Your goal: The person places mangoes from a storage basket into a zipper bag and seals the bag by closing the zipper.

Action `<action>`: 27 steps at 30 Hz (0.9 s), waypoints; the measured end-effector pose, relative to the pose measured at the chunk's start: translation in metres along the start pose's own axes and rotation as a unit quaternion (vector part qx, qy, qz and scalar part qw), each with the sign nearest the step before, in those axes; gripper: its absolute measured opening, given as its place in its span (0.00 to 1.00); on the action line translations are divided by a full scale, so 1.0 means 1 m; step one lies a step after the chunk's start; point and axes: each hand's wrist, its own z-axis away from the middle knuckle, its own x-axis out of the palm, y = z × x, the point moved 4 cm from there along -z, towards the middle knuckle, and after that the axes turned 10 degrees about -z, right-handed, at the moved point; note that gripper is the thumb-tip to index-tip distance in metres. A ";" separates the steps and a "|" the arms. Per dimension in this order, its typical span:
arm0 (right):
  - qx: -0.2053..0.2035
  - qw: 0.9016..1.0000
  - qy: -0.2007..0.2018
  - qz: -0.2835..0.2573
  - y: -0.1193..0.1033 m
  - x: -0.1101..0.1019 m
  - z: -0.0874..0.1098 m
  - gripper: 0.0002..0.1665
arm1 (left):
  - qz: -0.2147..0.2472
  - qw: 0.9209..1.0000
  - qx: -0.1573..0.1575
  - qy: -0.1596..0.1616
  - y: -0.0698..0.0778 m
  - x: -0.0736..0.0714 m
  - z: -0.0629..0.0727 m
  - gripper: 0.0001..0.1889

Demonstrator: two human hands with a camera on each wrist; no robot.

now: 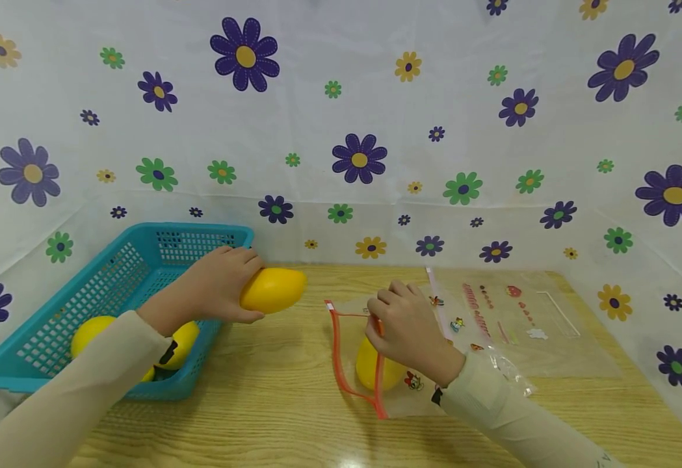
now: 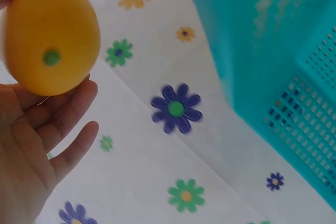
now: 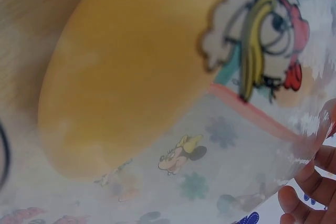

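Note:
My left hand (image 1: pixel 214 286) grips a yellow lemon (image 1: pixel 274 289) just right of the teal basket (image 1: pixel 197 228), above the table. The left wrist view shows this lemon's green stem spot, with fingers around its lower side. On the right, my right hand (image 1: pixel 407 328) pinches the red-edged mouth of a clear zip bag (image 1: pixel 398 404) printed with cartoon figures. The bag's mouth gapes toward the left. Inside the bag lies another yellow lemon (image 1: pixel 368 365), seen through the plastic in the right wrist view. More yellow lemons (image 1: pixel 89 333) sit in the basket, partly hidden by my left sleeve.
Flat on the wooden table (image 1: pixel 270 416), another clear bag (image 1: pixel 580 357) with red prints lies right of my right hand. A white flowered cloth (image 1: pixel 311 117) rises behind and at both sides of the table.

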 end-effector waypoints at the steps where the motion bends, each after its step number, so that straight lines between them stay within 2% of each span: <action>1: 0.001 1.000 -0.001 0.000 0.000 0.000 0.000 0.06 | 0.000 1.000 0.006 0.003 0.004 0.000 0.000 0.32; 8: 0.002 1.000 -0.005 0.001 0.000 0.001 -0.001 0.07 | 0.002 0.999 0.039 0.023 0.030 -0.003 0.003 0.32; 14: 0.002 1.000 -0.006 0.001 0.000 0.000 -0.001 0.05 | 0.000 0.998 0.051 0.024 0.049 -0.007 0.004 0.31; 21: -0.004 1.000 -0.004 0.006 0.001 -0.003 -0.003 0.03 | -0.006 0.997 0.067 0.024 0.064 -0.017 0.003 0.33; 27: -0.006 1.000 -0.006 0.007 0.002 -0.004 -0.004 0.05 | -0.008 0.997 0.068 0.020 0.075 -0.021 0.004 0.32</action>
